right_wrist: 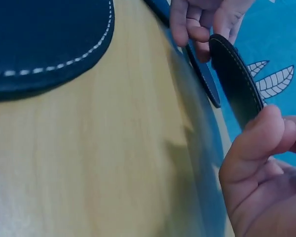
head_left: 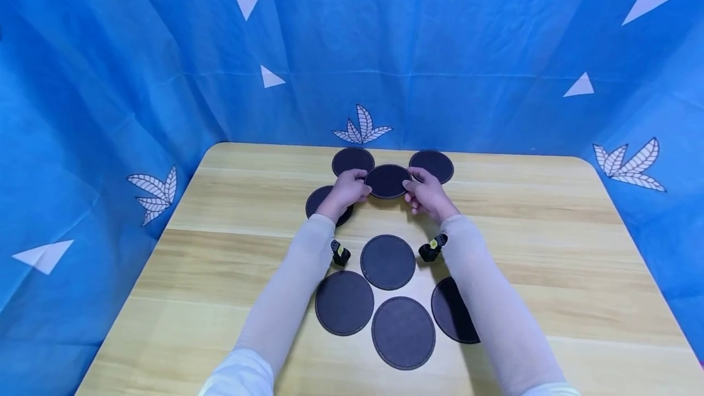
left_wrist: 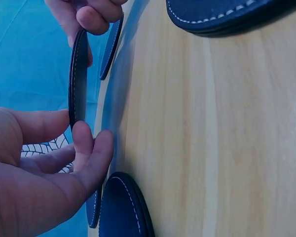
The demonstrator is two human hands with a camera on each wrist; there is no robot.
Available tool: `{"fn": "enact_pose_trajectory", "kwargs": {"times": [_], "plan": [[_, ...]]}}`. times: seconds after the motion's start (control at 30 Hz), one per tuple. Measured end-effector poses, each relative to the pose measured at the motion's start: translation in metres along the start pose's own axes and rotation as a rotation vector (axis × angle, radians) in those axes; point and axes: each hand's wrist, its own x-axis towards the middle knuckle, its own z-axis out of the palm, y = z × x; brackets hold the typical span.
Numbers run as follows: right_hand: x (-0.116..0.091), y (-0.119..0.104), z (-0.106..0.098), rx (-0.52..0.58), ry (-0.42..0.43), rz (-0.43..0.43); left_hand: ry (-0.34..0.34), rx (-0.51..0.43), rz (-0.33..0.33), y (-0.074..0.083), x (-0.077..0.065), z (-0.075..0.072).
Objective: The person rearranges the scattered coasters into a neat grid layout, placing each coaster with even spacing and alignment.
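Note:
Both hands hold one round black coaster (head_left: 387,181) by its opposite edges, above the far part of the table. My left hand (head_left: 350,187) pinches its left edge between thumb and fingers. On the other side, my right hand (head_left: 429,191) pinches the right edge. White stitching runs around the coaster's rim, and in the left wrist view the coaster (left_wrist: 78,79) appears edge-on, off the tabletop. Behind the hands lie a back left coaster (head_left: 353,161) and a back right coaster (head_left: 434,165). A further coaster (head_left: 319,200) is partly covered by my left hand and wrist.
Nearer on the wooden table (head_left: 550,249) lie a middle coaster (head_left: 388,261), a left coaster (head_left: 344,303), a front coaster (head_left: 404,333) and one coaster (head_left: 452,310) partly under my right forearm in view. A blue curtain (head_left: 467,47) hangs behind the table.

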Motion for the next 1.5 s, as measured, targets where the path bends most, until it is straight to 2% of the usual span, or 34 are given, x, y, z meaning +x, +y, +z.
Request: {"fn": "enact_pose_trajectory", "kwargs": {"times": [0.23, 0.57, 0.9, 1.1, 1.37, 1.5], "plan": [[-0.004, 0.003, -0.003, 0.024, -0.071, -0.053, -0.014, -0.020, 0.040, 0.000, 0.002, -0.002], [-0.007, 0.004, -0.004, 0.061, -0.114, -0.084, -0.095, -0.125, 0.092, -0.003, -0.003, -0.006], [-0.011, 0.005, 0.000, 0.078, -0.121, -0.092, -0.190, -0.107, 0.124, -0.006, -0.009, -0.016], [-0.013, 0.006, 0.002, 0.075, -0.123, -0.100, -0.236, -0.114, 0.117, -0.009, -0.011, -0.020], [-0.015, 0.007, 0.004, 0.082, -0.129, -0.082, -0.242, -0.105, 0.110, -0.010, -0.017, -0.021], [-0.017, 0.007, 0.006, 0.055, -0.132, -0.079, -0.228, -0.068, 0.102, -0.011, -0.019, -0.021]]}}
